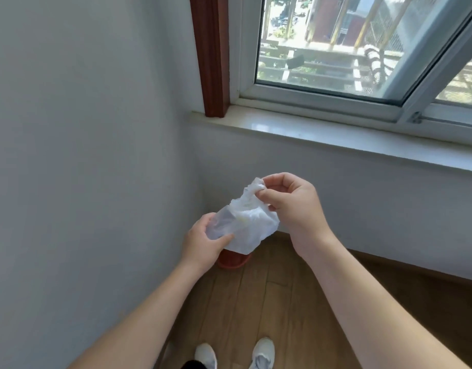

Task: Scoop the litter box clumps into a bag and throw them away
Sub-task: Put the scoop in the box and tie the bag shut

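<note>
The thin, crinkled, translucent white plastic bag (245, 227) is up in the air just below the middle of the view, held between both hands and touching nothing else. The left hand (202, 243) grips its lower side at 8 o'clock, fingers and thumb curled round the plastic. The right hand (290, 203) pinches the gathered top at 1 o'clock, fingertips tight on the bunched neck.

No litter box and no scoop are in sight, so scooping looks to be over. There's a pale lump low in the bag, though whether that's clumps I can't tell through the plastic.

Directly beneath, at 6 o'clock, a round red-brown container (233, 261) sits on the wood plank floor (269, 302) in the corner, mostly hidden by the bag. It may be the bin; I can't say for sure.

So I'd call this late in the job: neck gathered, not yet knotted, the throwing away not yet done.
</note>
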`<state>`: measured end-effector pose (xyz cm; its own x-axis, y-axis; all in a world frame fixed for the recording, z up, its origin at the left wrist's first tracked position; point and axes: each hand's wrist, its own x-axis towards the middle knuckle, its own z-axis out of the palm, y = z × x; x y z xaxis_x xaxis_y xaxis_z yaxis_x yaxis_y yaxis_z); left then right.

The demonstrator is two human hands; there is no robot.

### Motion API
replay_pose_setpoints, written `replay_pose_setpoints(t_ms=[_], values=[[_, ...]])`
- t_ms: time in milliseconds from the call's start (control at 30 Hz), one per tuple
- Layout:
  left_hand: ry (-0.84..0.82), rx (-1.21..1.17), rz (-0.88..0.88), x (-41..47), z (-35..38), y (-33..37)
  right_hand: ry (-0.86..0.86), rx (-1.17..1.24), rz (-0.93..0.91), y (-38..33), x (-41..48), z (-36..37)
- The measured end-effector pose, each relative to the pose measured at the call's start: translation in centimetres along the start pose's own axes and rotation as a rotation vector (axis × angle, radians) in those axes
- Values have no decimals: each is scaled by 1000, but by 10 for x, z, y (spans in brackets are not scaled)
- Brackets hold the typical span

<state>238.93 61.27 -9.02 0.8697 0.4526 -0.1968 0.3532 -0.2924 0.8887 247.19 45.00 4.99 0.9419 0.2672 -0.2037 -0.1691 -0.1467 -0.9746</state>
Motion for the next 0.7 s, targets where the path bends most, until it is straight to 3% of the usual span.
replay_pose_setpoints(t_ms=[267, 700], values=[[-106, 27, -69, 89, 22, -58, 8, -45, 114, 63, 92, 32], [-115, -12, -232, 198, 118, -239, -85, -87, 268, 262, 203, 66]])
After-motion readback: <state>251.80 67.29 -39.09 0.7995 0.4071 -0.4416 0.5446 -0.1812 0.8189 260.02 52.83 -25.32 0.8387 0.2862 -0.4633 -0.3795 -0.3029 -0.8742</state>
